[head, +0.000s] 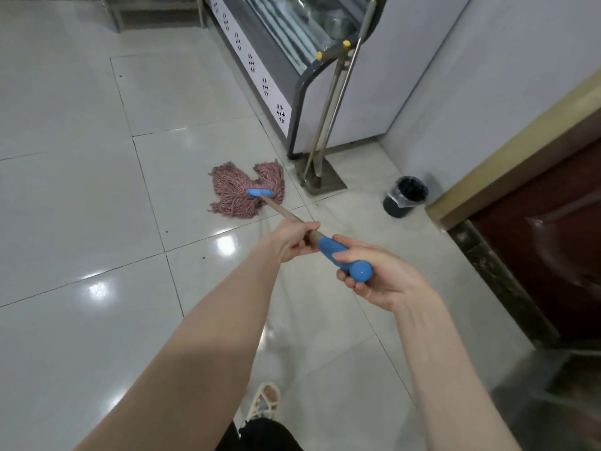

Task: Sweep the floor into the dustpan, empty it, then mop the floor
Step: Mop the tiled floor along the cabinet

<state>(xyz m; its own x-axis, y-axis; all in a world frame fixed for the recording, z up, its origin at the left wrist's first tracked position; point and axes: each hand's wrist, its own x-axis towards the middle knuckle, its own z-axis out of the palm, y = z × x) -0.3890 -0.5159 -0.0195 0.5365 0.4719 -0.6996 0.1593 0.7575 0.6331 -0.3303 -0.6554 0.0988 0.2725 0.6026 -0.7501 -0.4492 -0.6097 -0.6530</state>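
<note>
A mop with a pink string head [247,190] lies spread flat on the glossy white tile floor [81,206]. Its wooden handle [279,211] runs back toward me and ends in a blue grip [344,260]. My left hand [292,240] grips the wooden shaft just ahead of the blue grip. My right hand [380,281] holds the blue grip at its end, fingers curled round it. A metal dustpan [325,177] and a long-handled broom [328,102] stand upright against the display counter, right of the mop head.
A glass display counter [260,60] runs along the upper middle. A small black bin [405,196] with a liner stands by the wall at right. A dark wooden door [553,239] with a dark threshold is on the right. My sandalled foot [265,402] is below.
</note>
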